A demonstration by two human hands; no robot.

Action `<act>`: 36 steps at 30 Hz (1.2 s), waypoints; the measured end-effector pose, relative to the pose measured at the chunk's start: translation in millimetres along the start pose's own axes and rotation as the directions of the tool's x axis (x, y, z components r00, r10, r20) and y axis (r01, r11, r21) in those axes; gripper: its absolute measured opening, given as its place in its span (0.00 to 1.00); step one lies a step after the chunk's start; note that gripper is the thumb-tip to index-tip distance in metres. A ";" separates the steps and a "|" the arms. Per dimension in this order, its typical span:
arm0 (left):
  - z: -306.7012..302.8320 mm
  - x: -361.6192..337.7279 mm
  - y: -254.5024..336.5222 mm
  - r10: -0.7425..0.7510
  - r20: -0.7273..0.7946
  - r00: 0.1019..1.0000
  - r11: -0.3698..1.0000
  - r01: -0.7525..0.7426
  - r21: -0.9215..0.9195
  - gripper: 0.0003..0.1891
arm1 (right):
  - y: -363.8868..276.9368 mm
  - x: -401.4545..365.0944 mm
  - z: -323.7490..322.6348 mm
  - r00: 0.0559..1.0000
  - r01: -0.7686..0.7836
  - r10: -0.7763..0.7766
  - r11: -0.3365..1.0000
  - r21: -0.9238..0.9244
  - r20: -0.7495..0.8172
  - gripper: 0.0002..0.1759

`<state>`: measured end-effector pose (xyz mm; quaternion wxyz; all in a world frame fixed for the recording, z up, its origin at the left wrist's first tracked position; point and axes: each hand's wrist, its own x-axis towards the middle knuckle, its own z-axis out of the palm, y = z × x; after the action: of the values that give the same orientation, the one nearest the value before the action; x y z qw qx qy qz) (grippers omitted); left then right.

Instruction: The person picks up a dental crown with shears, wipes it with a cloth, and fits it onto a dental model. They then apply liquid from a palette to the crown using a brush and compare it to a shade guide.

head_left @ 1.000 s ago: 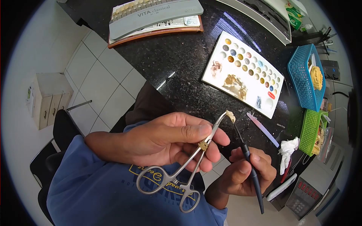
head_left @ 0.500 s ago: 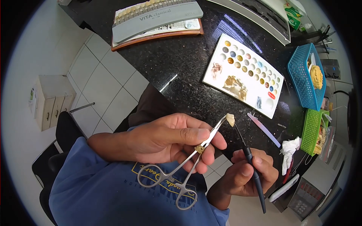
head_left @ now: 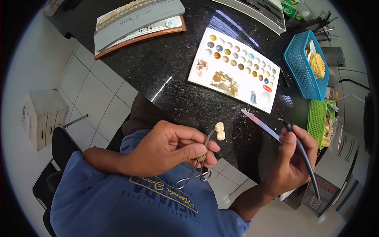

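Observation:
My left hand (head_left: pixel 183 148) grips a pair of curved locking forceps (head_left: pixel 195 173), with the finger loops hanging low near the blue shirt. Held at the forceps' tip is a cream-coloured dental crown piece (head_left: pixel 220 131) with two rounded lobes. Off to the right, my right hand (head_left: pixel 294 158) is closed around a slim dark-handled brush (head_left: pixel 303 154), its tip up and apart from the crown piece. Beyond both hands lies a white ceramic palette (head_left: pixel 237 71) with wells of coloured pastes and brown smears. A pinkish flat stick (head_left: pixel 261 124) rests between the palette and my right hand.
A VITA classical shade guide (head_left: pixel 138 19) stands at the back left of the black speckled table (head_left: pixel 158 67). Blue (head_left: pixel 304 79) and green (head_left: pixel 316 118) baskets line the right side. A keypad device (head_left: pixel 319 195) is at the lower right, a small drawer cabinet (head_left: pixel 47 118) at far left.
My right hand with the brush has moved right and up, away from the crown piece. My left hand has turned the forceps, so the piece now shows two lobes. The view has shifted.

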<state>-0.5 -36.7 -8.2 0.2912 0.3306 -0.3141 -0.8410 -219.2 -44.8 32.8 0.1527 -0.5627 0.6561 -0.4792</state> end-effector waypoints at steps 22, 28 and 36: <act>-7.0 3.5 -1.8 -0.041 0.023 0.999 0.996 0.043 -0.077 0.11 | 13.7 15.8 10.9 0.986 0.146 -0.132 0.977 -0.153 0.098 0.06; -7.2 4.2 0.7 -0.064 0.019 0.998 0.998 0.064 -0.026 0.12 | 11.4 10.2 6.7 0.986 0.166 -0.159 0.978 -0.129 0.057 0.07; -8.1 4.4 -4.1 -0.020 0.009 1.000 1.000 0.020 0.020 0.12 | 6.2 -37.7 13.8 0.980 0.199 -0.185 0.930 0.310 -0.074 0.17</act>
<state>1.6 -40.0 -17.5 0.2781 0.3329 -0.3205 -0.8421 -200.6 -18.3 8.2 0.1788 -0.5817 0.5161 -0.6027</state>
